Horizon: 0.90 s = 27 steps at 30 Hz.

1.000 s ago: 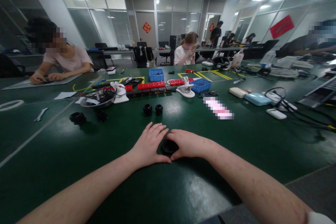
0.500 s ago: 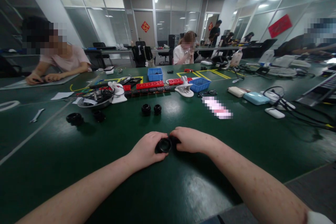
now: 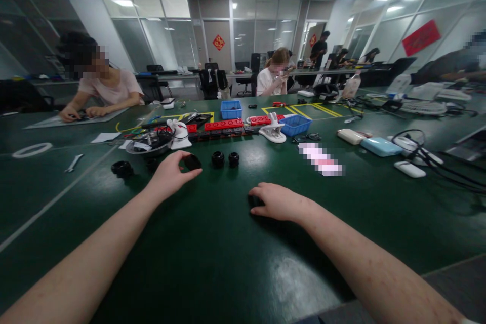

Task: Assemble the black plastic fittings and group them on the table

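Note:
My left hand (image 3: 169, 174) is raised a little over the table, its thumb and fingers closed round a black round fitting (image 3: 193, 162). Farther right, my right hand (image 3: 276, 201) curls over another black round fitting (image 3: 254, 201), partly hidden by the fingers, on or just above the table. Between and beyond the hands, a squat ribbed black fitting (image 3: 217, 159) stands beside a smaller black fitting (image 3: 234, 159). To the left of my left hand lies a wider black fitting (image 3: 122, 169). One more dark piece (image 3: 152, 164) is mostly covered by my left wrist.
Across the green table (image 3: 212, 253) run red blocks (image 3: 224, 125), with two blue baskets (image 3: 231, 110) and a white clip stand (image 3: 273, 129). A metal bowl (image 3: 148, 148) and a wrench (image 3: 74, 163) lie left. Cables and a light-blue case (image 3: 380, 146) are right. Several people sit beyond.
My left hand has moved away from my right hand, leftward and farther out, carrying its black fitting. My right hand stays nearly in place. The camera view has shifted slightly.

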{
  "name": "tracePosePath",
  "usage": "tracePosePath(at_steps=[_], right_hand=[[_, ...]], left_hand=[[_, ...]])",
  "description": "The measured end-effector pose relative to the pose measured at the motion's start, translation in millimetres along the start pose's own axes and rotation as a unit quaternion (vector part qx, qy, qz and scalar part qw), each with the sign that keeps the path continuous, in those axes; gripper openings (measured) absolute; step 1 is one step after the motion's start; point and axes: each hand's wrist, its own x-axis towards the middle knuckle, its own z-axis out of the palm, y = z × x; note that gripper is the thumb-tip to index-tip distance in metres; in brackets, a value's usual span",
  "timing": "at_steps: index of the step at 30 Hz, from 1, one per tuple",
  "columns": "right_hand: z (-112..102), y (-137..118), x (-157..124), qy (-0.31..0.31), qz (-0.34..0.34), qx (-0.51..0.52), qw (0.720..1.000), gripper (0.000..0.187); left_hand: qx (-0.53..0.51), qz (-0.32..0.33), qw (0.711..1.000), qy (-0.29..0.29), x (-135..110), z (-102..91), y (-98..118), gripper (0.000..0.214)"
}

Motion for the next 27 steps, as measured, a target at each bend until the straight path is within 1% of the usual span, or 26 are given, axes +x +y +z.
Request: tracePosePath(at_steps=[4, 7, 8, 10, 11, 12, 14, 17, 20, 22, 23, 25, 27], right_hand=[[-1.4, -0.8, -0.1, 0.000, 0.002, 0.000, 1.000, 0.044], [-1.7, -0.3, 0.4, -0.001, 0.003, 0.001, 1.000, 0.045], [-1.5, -0.2, 0.7, -0.001, 0.003, 0.001, 1.000, 0.045], [-0.9, -0.2, 1.1, 0.000, 0.003, 0.001, 1.000, 0.045], [-0.6, -0.4, 1.2, 0.000, 0.003, 0.001, 1.000, 0.045], [-0.4, -0.7, 1.3, 0.000, 0.004, 0.000, 1.000, 0.045], [-0.2, -1.3, 1.6, 0.001, 0.006, -0.001, 1.000, 0.045], [-0.4, -1.3, 2.3, 0.001, 0.007, -0.001, 1.000, 0.046], [-0.3, -0.5, 3.0, -0.001, 0.007, 0.001, 1.000, 0.045], [0.2, -0.2, 3.3, -0.001, 0.010, 0.001, 1.000, 0.045], [0.5, -0.1, 3.3, 0.000, 0.011, 0.000, 1.000, 0.045], [1.0, -0.3, 3.1, 0.001, 0.012, -0.001, 1.000, 0.045], [1.3, -0.6, 2.7, 0.001, 0.011, -0.003, 1.000, 0.046]], left_hand=[[0.034, -0.065, 0.997, 0.006, 11.9, -11.2, -30.0, 0.049], [0.050, -0.116, 0.992, 0.013, 18.9, -21.4, -52.0, 0.062], [0.053, -0.130, 0.990, 0.012, 20.4, -23.2, -58.1, 0.063], [0.051, -0.142, 0.989, -0.004, 21.1, -22.2, -66.1, 0.060], [0.045, -0.137, 0.989, -0.020, 20.2, -19.1, -67.2, 0.057], [0.035, -0.125, 0.991, -0.039, 18.4, -14.4, -66.2, 0.055], [0.004, -0.084, 0.993, -0.085, 12.8, -2.1, -57.3, 0.054], [-0.048, -0.004, 0.985, -0.163, 0.6, 15.1, -31.6, 0.055], [-0.080, 0.068, 0.969, -0.222, -12.6, 22.8, -3.5, 0.057], [-0.076, 0.115, 0.956, -0.259, -19.2, 24.1, 9.5, 0.055], [-0.057, 0.146, 0.948, -0.277, -21.1, 24.4, 13.1, 0.053], [-0.009, 0.191, 0.936, -0.296, -21.5, 25.2, 14.1, 0.050], [0.030, 0.197, 0.936, -0.289, -17.8, 26.1, 7.7, 0.050]])
